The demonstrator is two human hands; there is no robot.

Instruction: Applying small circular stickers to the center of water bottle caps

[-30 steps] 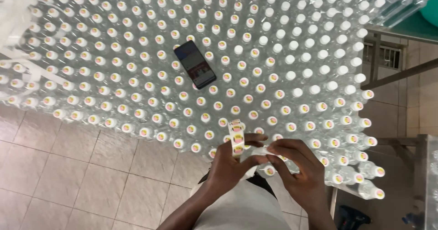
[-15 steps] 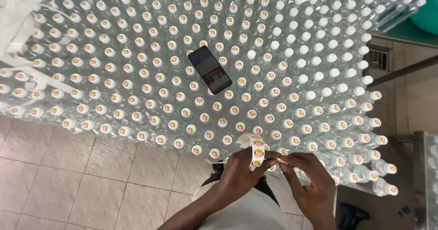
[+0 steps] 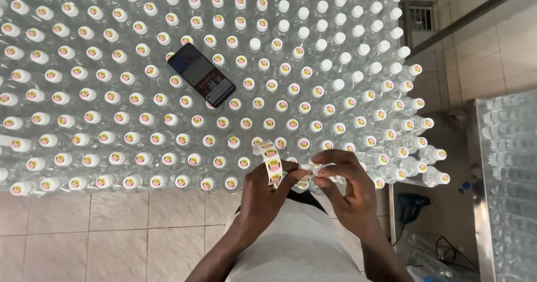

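My left hand (image 3: 263,195) holds a glossy paper sticker strip (image 3: 272,162) over clear, shiny plastic bottles (image 3: 112,120) with smooth matt white caps (image 3: 254,44), a glossy glass-faced phone (image 3: 201,74) lying on them, beside matt floor tiles (image 3: 112,231).

Beyond our fingers (image 3: 327,158) we see the surface packed with clear capped bottles (image 3: 112,96); a dark phone (image 3: 201,74) lies on their caps, farther off.

bottling workshop — massed capped bottles (image 3: 235,142)
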